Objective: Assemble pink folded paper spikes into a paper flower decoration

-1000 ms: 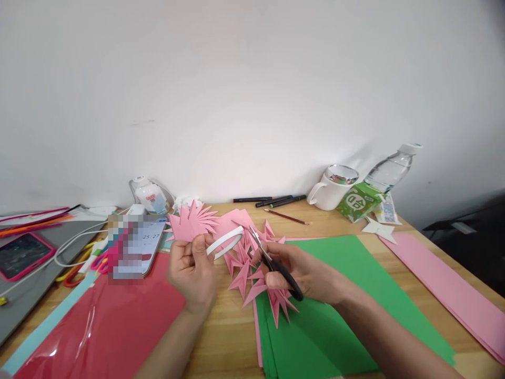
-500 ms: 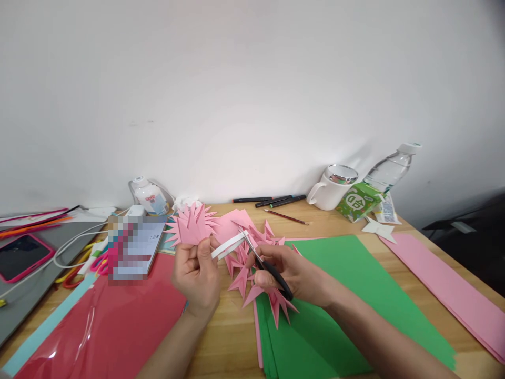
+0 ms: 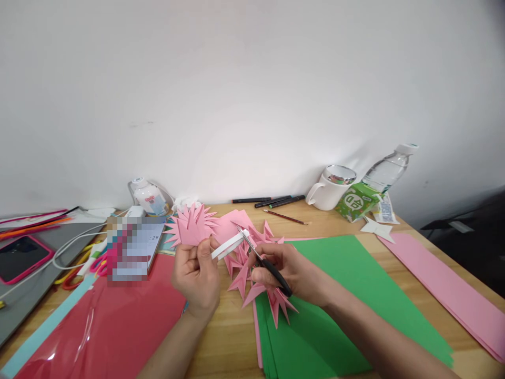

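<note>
Between thumb and fingers, my left hand (image 3: pixel 197 273) pinches one end of a narrow white strip (image 3: pixel 229 246), likely paper or tape. My right hand (image 3: pixel 282 266) grips black-handled scissors (image 3: pixel 275 275), their blades at the strip's far end. Whether the blades are fully closed there I cannot tell. Below and behind the hands lie pink spiky folded-paper pieces (image 3: pixel 274 305), partly hidden by my right hand. Another pink spiky paper piece (image 3: pixel 193 223) sits just beyond my left hand.
Green sheets (image 3: pixel 343 316) lie under my right forearm, and a red plastic-covered pack (image 3: pixel 106 321) is at left. A phone (image 3: pixel 152 242) stands behind it. Pens (image 3: pixel 280 201), a white mug (image 3: pixel 331 189), a green box (image 3: pixel 357 201) and a bottle (image 3: pixel 389 167) line the wall.
The hands, strip and scissors stay almost in place; the right hand's fingers and the scissors handles have shifted very slightly. The phone's display now reads 29 instead of 28.
</note>
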The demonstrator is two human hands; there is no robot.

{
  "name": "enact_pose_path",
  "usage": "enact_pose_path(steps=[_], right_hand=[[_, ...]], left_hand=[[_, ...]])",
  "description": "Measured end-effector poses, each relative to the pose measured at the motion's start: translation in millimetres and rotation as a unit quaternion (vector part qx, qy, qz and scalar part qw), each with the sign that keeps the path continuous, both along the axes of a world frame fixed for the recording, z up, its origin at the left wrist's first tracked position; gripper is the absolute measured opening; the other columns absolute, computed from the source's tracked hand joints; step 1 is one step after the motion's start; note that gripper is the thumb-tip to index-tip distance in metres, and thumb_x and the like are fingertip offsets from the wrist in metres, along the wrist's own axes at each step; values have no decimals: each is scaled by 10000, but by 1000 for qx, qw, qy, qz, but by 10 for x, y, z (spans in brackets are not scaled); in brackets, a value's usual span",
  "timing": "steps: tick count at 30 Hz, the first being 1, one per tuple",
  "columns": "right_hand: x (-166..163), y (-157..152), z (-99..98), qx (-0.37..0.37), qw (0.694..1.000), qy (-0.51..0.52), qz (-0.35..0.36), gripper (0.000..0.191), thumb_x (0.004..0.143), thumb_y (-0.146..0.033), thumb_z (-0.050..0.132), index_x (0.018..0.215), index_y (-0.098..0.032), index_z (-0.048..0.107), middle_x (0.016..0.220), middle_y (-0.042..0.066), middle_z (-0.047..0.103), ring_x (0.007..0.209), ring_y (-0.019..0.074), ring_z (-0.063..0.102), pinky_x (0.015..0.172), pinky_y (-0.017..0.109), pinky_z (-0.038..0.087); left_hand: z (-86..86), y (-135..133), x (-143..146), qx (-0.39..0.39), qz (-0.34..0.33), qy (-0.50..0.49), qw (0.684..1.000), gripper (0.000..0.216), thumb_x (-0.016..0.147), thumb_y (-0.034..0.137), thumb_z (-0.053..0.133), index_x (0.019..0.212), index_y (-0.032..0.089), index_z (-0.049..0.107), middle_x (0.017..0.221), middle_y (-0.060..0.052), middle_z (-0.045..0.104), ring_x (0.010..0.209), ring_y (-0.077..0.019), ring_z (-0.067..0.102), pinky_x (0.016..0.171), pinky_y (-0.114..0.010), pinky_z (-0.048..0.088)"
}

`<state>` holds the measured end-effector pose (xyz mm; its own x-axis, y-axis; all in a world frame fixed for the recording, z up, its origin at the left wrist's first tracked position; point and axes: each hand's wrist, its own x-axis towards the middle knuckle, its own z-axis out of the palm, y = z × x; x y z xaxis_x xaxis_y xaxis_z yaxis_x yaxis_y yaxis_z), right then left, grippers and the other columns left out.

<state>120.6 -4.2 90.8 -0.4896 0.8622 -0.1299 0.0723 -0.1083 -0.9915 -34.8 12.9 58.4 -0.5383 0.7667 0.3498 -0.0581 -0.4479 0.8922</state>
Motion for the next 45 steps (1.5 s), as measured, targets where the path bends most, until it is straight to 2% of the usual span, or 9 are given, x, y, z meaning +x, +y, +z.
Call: enact_pose_path(steps=[7,13,18,24,28,33,36,42,45], right_hand=[[45,-1,1,2,999,-40,-32,378,633,-465,714,700,-164,494,564,-69,367,526,64,278,473,201,200],[168,21,-75,108,970,-201,-82,363,678,-499,659,662,-180,484,553,-64,310,509,72,248,469,209,179],[215,61,44,194,901,-372,-110,318,706,-492,634,659,-196,528,561,-33,465,508,96,343,479,219,198],[622,245,-15,225,768,-568,-194,260,758,-459,584,835,-213,619,714,53,624,645,200,544,509,247,242],[940,331,-241,220,755,-611,-91,322,706,-194,609,1027,-196,591,915,74,633,792,213,590,592,245,323],[1131,408,-392,180,756,-629,-19,447,649,-113,580,1091,-179,570,1046,98,612,946,250,571,722,277,377],[1147,437,-405,183,750,-635,-7,445,661,-80,550,1097,-163,583,1051,123,614,980,265,564,761,299,383],[1108,508,-457,196,777,-596,-54,346,712,-45,471,959,-174,677,924,133,660,922,273,586,762,330,391],[1074,611,-500,200,806,-549,-90,288,792,-112,429,937,-136,676,977,132,662,899,225,599,772,291,411]], left_hand=[[-2,11,-22,-13,2,14,1000,199,773,310,602,718,164,479,561,16,629,415,-73,525,369,-152,398],[-49,-18,-11,-25,-4,35,999,170,778,287,594,710,172,489,565,24,624,439,-80,533,394,-162,401],[-54,-29,-14,-12,14,78,997,156,776,242,582,670,177,487,528,38,600,420,-80,529,401,-166,408],[67,11,-86,22,78,86,993,162,777,277,591,697,167,504,590,13,629,451,-80,548,423,-173,437],[140,82,-109,-47,-182,-30,982,249,741,326,639,663,168,462,529,38,577,290,-25,380,294,-141,305],[188,163,-214,-208,-485,-98,844,319,723,326,662,608,160,415,439,70,498,214,40,164,253,-102,115],[162,183,-263,-274,-550,-39,788,283,725,321,659,627,146,459,476,31,562,206,26,242,248,-108,142],[107,201,-261,-318,-530,47,785,298,729,353,639,616,152,450,501,8,615,210,3,317,250,-116,197],[115,208,-289,-352,-558,57,750,311,709,372,650,612,153,452,492,3,617,192,4,283,229,-119,155]])
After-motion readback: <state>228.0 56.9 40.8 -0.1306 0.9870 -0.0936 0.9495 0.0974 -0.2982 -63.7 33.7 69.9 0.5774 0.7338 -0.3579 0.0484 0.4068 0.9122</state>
